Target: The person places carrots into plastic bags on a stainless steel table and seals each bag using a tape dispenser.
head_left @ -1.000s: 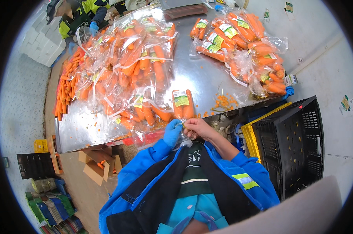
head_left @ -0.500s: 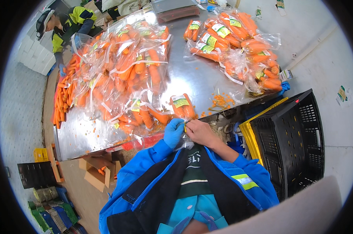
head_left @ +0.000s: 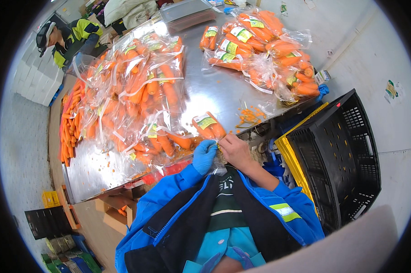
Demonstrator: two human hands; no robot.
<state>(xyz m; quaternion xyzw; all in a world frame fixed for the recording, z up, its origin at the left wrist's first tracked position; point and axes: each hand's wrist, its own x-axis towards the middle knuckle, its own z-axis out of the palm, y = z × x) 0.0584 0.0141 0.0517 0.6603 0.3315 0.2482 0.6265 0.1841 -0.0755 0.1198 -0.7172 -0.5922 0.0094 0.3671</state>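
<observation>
Head | carrot bag (head_left: pixel 207 124) | just beyond left fingers (head_left: pixel 208 146) and right fingers (head_left: pixel 227 142) | both pinching its neck

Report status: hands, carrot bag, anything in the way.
Left hand, gloved, and right hand, bare, pinching neck of labelled carrot bag. Bag on metal table, near edge. Other bagged carrots close on its left.

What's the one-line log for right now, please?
carrot bag: labelled, on metal table | left hand: blue-gloved, pinching bag's near end | right hand: bare, fingers at same end
</observation>
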